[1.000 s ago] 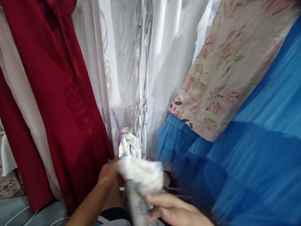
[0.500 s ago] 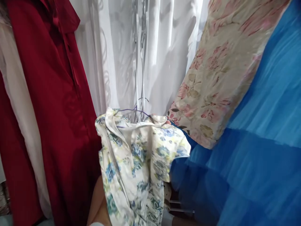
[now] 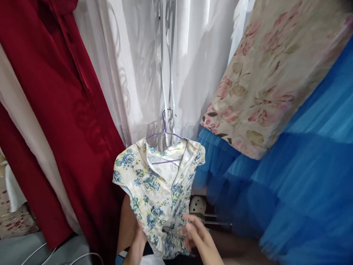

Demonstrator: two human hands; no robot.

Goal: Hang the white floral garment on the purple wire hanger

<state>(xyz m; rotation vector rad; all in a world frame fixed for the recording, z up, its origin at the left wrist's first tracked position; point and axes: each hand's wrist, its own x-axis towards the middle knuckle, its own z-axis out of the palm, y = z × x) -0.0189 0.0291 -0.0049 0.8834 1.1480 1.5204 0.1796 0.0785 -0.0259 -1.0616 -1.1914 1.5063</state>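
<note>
A small white dress with blue and green flowers (image 3: 158,186) hangs on a thin purple hanger (image 3: 164,133), hooked on a white metal grille behind the sheer curtain. My left hand (image 3: 138,243) is at the dress's lower left hem, fingers curled on the cloth. At the lower right hem is my right hand (image 3: 197,235), its fingers spread and touching the fabric.
A dark red satin garment (image 3: 66,110) hangs at left beside a cream one (image 3: 24,121). White sheer curtains (image 3: 138,66) fill the middle. At right hang a pink-flowered garment (image 3: 270,70) and a blue tulle skirt (image 3: 289,191). White cables (image 3: 41,254) lie at bottom left.
The flowered dress, bunched in my hands a second ago, now hangs spread on its hanger from the grille. My hands have dropped to its hem.
</note>
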